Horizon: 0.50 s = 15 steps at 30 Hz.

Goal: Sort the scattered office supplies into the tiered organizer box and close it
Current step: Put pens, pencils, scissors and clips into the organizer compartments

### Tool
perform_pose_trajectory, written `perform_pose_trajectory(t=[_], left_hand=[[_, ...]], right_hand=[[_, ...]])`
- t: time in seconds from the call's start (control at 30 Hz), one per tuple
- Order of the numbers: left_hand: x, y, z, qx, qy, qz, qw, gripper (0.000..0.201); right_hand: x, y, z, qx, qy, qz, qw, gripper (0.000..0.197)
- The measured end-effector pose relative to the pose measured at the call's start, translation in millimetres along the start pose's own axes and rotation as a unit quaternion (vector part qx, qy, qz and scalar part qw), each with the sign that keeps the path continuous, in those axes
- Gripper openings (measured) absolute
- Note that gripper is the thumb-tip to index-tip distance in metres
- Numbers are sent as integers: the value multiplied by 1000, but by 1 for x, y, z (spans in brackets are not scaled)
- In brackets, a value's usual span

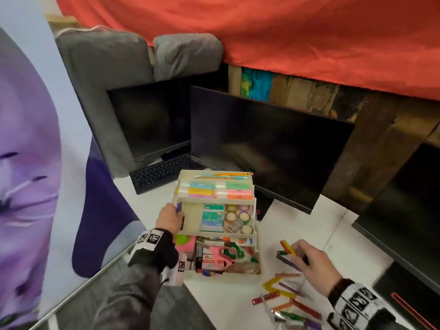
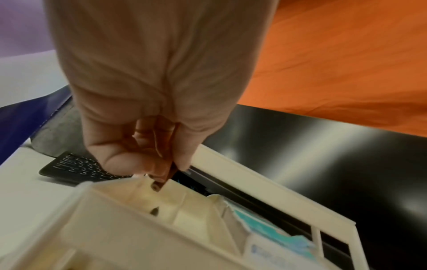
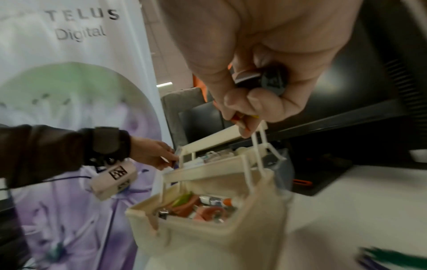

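Meanwhile, left hand (image 1: 169, 219) pinching a purple clip (image 1: 178, 207) over the cream organizer box (image 1: 215, 275), middle tier's empty left compartment; right hand (image 1: 312, 263) curled around several coloured clips (image 1: 288, 247), right of box, above scattered clips (image 1: 283, 294) on white table (image 1: 238, 306).

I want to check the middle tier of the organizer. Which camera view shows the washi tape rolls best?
The head view: the washi tape rolls lie unobstructed in the middle tier's right compartment. The left wrist view shows only that tier's left side; in the right wrist view they are blurred behind the rim.
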<state>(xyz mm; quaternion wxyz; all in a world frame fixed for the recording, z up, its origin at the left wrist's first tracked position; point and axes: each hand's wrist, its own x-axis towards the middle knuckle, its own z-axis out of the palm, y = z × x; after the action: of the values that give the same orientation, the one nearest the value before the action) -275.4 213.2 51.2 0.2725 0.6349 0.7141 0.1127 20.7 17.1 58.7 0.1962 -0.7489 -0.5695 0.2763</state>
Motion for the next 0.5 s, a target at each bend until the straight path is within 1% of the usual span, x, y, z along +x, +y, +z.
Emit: perform_pose_trajectory(t=[0.07, 0.1, 0.2, 0.3, 0.4, 0.5], left_hand=[[7, -3, -1, 30, -10, 24, 999, 30], [8, -3, -1, 46, -14, 35, 998, 30], [11, -7, 3, 79, -11, 50, 996, 29], [12, -6, 4, 114, -2, 35, 993, 28], [12, 0, 6, 156, -8, 33, 987, 27], [12, 4, 7, 184, -15, 23, 983, 26]], right_hand=[[9, -28, 6, 10, -9, -30, 999, 16], [13, -41, 9, 17, -11, -46, 999, 16], [24, -68, 17, 37, -30, -76, 996, 10], [39, -85, 27, 36, -49, -105, 993, 2], [57, -101, 38, -20, -60, -137, 989, 11], [78, -120, 45, -77, -65, -177, 979, 11]])
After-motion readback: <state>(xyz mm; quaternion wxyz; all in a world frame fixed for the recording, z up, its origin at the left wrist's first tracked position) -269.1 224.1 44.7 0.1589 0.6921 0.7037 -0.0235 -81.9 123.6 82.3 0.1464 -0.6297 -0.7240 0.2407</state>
